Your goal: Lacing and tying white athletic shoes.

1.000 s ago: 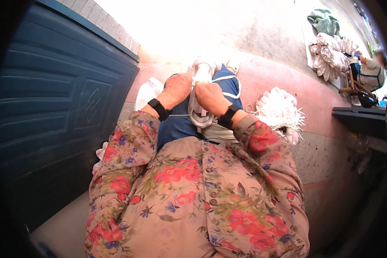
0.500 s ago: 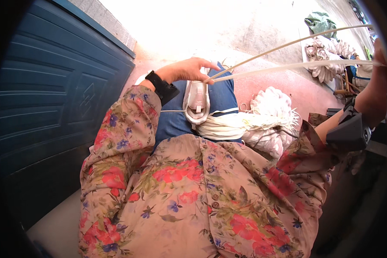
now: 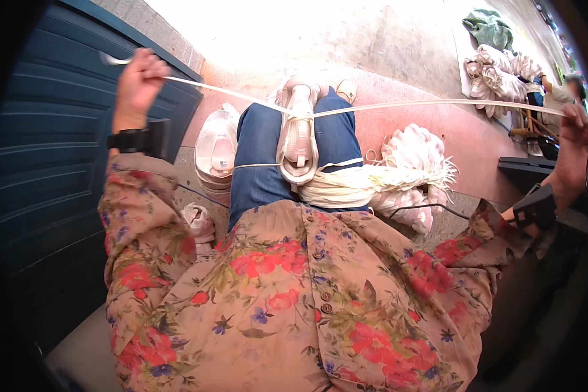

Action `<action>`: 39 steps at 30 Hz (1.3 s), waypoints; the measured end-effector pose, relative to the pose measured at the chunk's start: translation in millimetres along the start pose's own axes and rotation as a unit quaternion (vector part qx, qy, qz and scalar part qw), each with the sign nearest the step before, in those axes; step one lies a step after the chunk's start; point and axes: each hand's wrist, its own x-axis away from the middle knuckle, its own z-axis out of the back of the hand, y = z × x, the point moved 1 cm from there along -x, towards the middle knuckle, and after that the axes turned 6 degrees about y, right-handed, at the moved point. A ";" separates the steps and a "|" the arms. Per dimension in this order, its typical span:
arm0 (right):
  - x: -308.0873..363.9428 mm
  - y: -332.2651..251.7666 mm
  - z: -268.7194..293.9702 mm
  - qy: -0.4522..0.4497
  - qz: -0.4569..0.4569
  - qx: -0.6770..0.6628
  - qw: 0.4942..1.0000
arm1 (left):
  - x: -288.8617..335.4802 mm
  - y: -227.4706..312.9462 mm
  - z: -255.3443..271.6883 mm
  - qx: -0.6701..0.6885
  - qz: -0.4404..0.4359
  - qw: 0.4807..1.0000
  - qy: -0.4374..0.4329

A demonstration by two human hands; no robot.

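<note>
A person in a floral blouse (image 3: 287, 294) and blue jeans (image 3: 258, 153) is sitting beside a dark blue door (image 3: 46, 163) at the frame's left. A pale shoe sole (image 3: 298, 134) is lying on the lap at upper centre, with a flat white strip (image 3: 405, 106) tied across it and stretching taut to both sides. The left hand (image 3: 137, 81), upper left, is clenching one end; the right hand (image 3: 571, 147), far right, is gripping the other. The strip looks light, flexible and probably smooth, best held wrapped near its ends. A heap of white strips (image 3: 408, 170) is lying right of the knees.
</note>
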 end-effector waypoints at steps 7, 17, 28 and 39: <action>14.8 129.4 51.9 0.222 -0.010 0.337 0.915 | 42.1 79.5 53.5 -0.127 -0.159 0.943 0.262; 134.7 398.3 11.0 -0.080 -0.285 0.525 0.798 | 62.5 -175.5 -20.0 -0.517 0.115 0.848 0.000; 130.7 429.5 13.6 -0.108 -0.153 0.698 0.691 | 69.5 -211.9 -54.4 -0.776 -0.094 0.623 -0.005; 136.5 437.5 -3.6 -0.143 -0.062 0.754 0.638 | 62.7 -218.6 -77.2 -0.841 -0.265 0.455 -0.123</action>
